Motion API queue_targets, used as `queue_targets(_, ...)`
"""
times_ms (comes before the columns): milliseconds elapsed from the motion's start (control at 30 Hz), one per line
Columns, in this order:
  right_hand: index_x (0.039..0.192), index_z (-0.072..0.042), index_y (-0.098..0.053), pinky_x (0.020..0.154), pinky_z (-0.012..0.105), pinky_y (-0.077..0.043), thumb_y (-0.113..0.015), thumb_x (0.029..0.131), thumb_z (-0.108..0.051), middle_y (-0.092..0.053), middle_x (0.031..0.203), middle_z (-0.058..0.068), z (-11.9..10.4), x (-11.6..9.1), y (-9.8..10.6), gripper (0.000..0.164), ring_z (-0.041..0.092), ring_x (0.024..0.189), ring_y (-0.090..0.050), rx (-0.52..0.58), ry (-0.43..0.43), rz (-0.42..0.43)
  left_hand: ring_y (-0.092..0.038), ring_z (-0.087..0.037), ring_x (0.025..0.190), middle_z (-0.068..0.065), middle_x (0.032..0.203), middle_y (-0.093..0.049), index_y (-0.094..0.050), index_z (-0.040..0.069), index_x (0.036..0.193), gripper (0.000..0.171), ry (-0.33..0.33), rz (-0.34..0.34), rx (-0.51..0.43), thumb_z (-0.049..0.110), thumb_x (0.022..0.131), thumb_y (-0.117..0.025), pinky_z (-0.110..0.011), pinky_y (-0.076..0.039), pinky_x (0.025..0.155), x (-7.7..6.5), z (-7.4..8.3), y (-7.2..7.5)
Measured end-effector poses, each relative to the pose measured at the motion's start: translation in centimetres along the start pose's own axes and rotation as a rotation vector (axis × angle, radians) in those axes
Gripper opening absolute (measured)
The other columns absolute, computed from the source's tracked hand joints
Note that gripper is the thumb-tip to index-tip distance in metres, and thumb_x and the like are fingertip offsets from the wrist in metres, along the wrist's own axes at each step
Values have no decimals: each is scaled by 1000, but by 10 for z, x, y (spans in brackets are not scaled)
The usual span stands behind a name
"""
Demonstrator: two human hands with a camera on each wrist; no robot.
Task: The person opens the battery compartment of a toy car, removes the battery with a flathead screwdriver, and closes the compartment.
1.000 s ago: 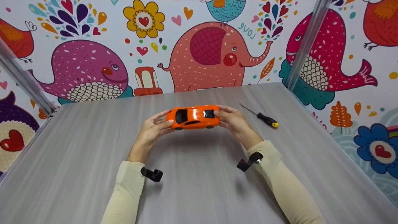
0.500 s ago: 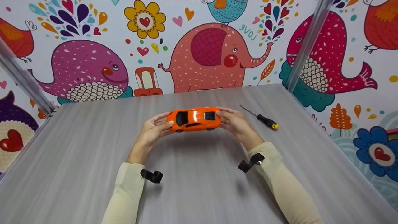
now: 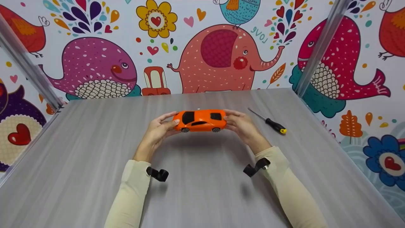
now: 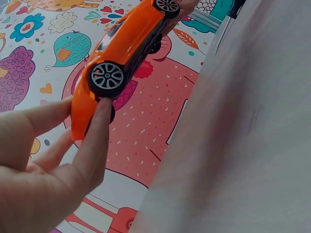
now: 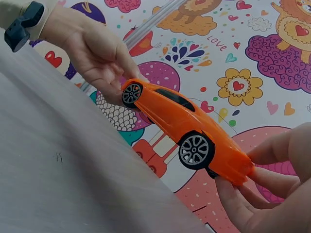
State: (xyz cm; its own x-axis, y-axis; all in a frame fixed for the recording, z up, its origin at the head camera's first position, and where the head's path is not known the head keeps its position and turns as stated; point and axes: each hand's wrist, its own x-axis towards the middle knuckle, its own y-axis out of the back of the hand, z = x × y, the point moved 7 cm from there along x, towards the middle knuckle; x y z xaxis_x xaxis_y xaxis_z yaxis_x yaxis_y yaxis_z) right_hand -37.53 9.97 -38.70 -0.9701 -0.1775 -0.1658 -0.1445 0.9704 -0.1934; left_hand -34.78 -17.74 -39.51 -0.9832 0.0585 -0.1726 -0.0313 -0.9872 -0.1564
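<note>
An orange toy car (image 3: 202,122) with black windows is held level above the table between both hands. My left hand (image 3: 159,128) pinches its front end, thumb on the near side and fingers behind. At the rear end, my right hand (image 3: 242,125) grips it between thumb and fingers. The left wrist view shows the car (image 4: 124,48) from its side and underside, with grey-spoked wheels and the left fingertips beside the front wheel. In the right wrist view, fingers and thumb close round the rear bumper of the car (image 5: 194,131).
A screwdriver (image 3: 269,122) with a black and yellow handle lies on the grey table (image 3: 202,190), right of the car. A wall with printed cartoon animals (image 3: 218,60) stands behind the table's far edge. Each wrist carries a black camera mount (image 3: 157,174).
The car has rolled slightly, so its near side and wheels show more to the head camera. Both hands keep their hold. The head view has shifted a little.
</note>
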Motion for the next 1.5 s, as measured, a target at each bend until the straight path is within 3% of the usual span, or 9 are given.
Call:
queue_targets(133,142,0,-54,82,24,-59,-62,94,-3,-61,133,16,-2,1,0,49,14,91,-68,-27,15,-24,-71,-18,97,-23,139,-55,-52,9,146,52,9,11,5,7,95,-67,-31,-59,88,0,-1,2)
queue_targets(267,143,-3,-53,90,25,-58,-63,95,-4,-54,146,17,-6,0,-1,50,16,102,-69,-84,30,-65,-71,-18,98,-23,141,-51,-50,7,147,54,31,-1,-6,7,95,-67,-31,-59,88,-1,-5,3)
queue_targets(567,144,-7,-54,102,33,-53,-64,95,-6,-54,146,12,-17,-3,6,50,21,115,-65,-186,52,-131,-71,-19,100,-22,148,-48,-48,4,147,54,61,-27,-57,6,96,-65,-31,-58,87,3,-3,-4)
queue_targets(833,144,-5,-53,97,28,-55,-59,93,-1,-52,146,14,-17,-1,3,51,22,118,-65,-171,50,-164,-71,-17,98,-22,149,-47,-47,2,148,55,67,-15,-48,7,96,-66,-30,-59,87,3,-1,-1)
queue_targets(933,143,-8,-55,105,35,-51,-54,93,1,-54,145,12,-12,1,4,51,23,121,-63,-195,40,-185,-71,-18,99,-22,149,-49,-48,2,147,55,69,-7,-35,7,95,-67,-30,-59,86,3,-4,0)
queue_targets(1067,142,-15,-56,115,49,-41,-51,91,1,-56,144,9,-6,2,6,54,26,128,-58,-348,52,-216,-71,-17,96,-24,148,-49,-48,0,146,53,72,-3,-16,6,96,-65,-29,-60,83,4,-10,-1)
queue_targets(1200,143,-19,-56,110,51,-45,-54,86,5,-59,142,8,-4,3,8,61,28,129,-57,-482,72,-209,-71,-16,96,-25,148,-48,-48,-2,146,54,85,-15,-9,6,96,-65,-29,-60,83,4,-14,-5)
queue_targets(1400,144,-16,-54,97,35,-54,-61,85,11,-58,142,10,-1,8,2,66,27,127,-59,-541,105,-208,-70,-18,96,-25,144,-52,-49,-3,145,52,77,-5,47,6,96,-65,-28,-60,81,0,-9,-6)
queue_targets(1500,145,-16,-54,97,35,-55,-63,85,11,-58,143,10,-1,10,-1,66,28,126,-60,-585,123,-206,-70,-19,96,-26,142,-53,-50,-2,144,51,86,2,74,7,96,-65,-28,-60,81,0,-7,-4)
